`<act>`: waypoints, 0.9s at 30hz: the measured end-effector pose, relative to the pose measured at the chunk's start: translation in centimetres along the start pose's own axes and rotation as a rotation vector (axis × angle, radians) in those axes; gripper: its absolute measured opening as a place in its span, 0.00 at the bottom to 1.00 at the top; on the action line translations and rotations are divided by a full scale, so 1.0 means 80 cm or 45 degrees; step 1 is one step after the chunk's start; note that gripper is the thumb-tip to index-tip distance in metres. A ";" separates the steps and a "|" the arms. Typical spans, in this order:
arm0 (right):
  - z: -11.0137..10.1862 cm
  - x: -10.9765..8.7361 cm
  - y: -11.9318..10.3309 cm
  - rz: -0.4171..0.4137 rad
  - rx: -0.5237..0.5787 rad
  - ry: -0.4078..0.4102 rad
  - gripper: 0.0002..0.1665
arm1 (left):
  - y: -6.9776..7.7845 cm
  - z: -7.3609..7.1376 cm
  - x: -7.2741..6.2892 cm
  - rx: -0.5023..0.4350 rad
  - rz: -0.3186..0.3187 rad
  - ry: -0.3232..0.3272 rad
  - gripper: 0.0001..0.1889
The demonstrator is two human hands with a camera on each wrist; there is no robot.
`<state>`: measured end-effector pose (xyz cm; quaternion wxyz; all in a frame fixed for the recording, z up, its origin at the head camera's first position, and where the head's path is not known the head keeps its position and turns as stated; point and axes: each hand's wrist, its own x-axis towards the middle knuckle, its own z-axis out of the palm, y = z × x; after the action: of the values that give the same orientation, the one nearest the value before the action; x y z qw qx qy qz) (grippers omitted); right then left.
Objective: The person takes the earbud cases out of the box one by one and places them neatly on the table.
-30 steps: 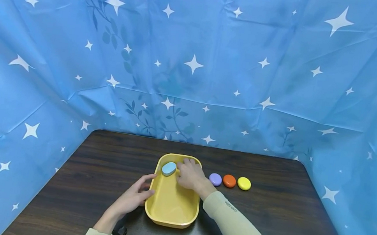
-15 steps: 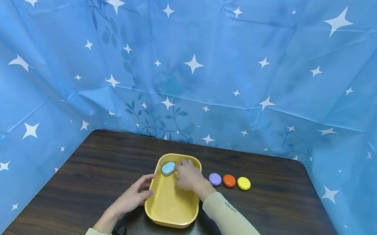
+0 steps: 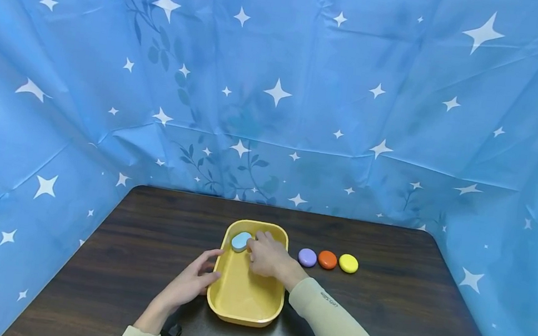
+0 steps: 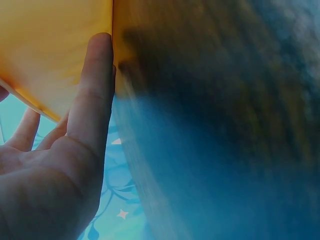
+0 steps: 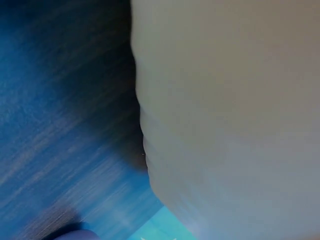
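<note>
A yellow tray [image 3: 244, 299] stands on the dark wooden table, with a light-blue rounded piece [image 3: 240, 242] in its far left corner. My right hand [image 3: 268, 255] reaches into the tray from the right, its bent fingers against the right side of the blue piece. The fingertips are hidden, so whether they pinch anything does not show. Along the tray's left wall, my left hand [image 3: 192, 279] touches it with fingers and thumb spread. In the left wrist view, a straight finger [image 4: 92, 85] lies against the tray's wall [image 4: 50, 45]. The right wrist view is mostly blocked by a pale surface.
Right of the tray, a purple disc [image 3: 307, 257], an orange-red disc [image 3: 327, 260] and a yellow disc [image 3: 348, 263] lie in a row, near the right forearm. A blue star-patterned cloth [image 3: 275, 118] hangs behind the table [image 3: 382, 316].
My right hand has shifted slightly left and nearer to me; its fingers now cover the blue piece's right end. The left hand, tray and three discs have stayed in place.
</note>
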<state>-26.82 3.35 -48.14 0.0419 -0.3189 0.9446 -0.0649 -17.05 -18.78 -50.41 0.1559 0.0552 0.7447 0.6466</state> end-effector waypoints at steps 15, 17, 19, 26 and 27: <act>-0.003 0.000 -0.006 0.060 0.064 -0.020 0.06 | 0.001 0.000 0.000 0.015 0.002 0.001 0.30; -0.003 0.000 -0.006 0.058 0.059 -0.019 0.06 | 0.001 0.001 0.000 0.016 0.004 0.002 0.30; -0.003 -0.001 -0.006 0.053 0.055 -0.015 0.05 | 0.001 0.001 -0.001 0.015 0.007 0.002 0.30; -0.005 -0.003 -0.007 0.016 0.031 0.032 0.10 | 0.001 0.000 -0.001 0.010 0.011 -0.006 0.30; -0.005 -0.004 -0.007 0.012 0.023 0.043 0.11 | 0.001 0.000 -0.001 0.013 0.010 -0.006 0.30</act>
<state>-26.29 3.11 -47.63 0.0290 -0.3129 0.9461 -0.0788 -17.01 -18.78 -50.32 0.1547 0.0603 0.7473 0.6434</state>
